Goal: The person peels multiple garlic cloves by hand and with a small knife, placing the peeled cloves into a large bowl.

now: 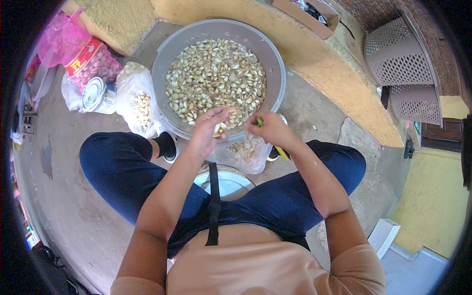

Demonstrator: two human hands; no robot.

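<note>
The left hand point(209, 129) is curling into a loose cup, its thumb and fingers bending around a few garlic cloves point(220, 129) that are lying against the palm and fingers. The right hand point(268, 129) is closing its fingers around a slim yellow-green tool point(281, 153), probably a small knife (its working end is too small to make out), and its fingertips seem to be pinching a scrap of pale skin, though I cannot tell for sure. The step in hand is apparently peeling, judging by the papery skins point(248, 147) that are gathering in a clear plastic bag point(253, 166) just below the hands. The next move, as I judge it, is calling for a steady hold on the cloves in the left hand and a light, careful touch from the right, with the tool staying clear of the fingers. The held cloves are sitting on the inner side of the left hand, facing the right hand, which is hovering near but apart. Both hands are working over the near rim of a big grey tub point(162, 56), where many more cloves point(216, 73) are lying just beyond the fingers. Off to the left of the tub, a white plastic bag point(130, 78) is holding pale cloves point(142, 105).
</note>
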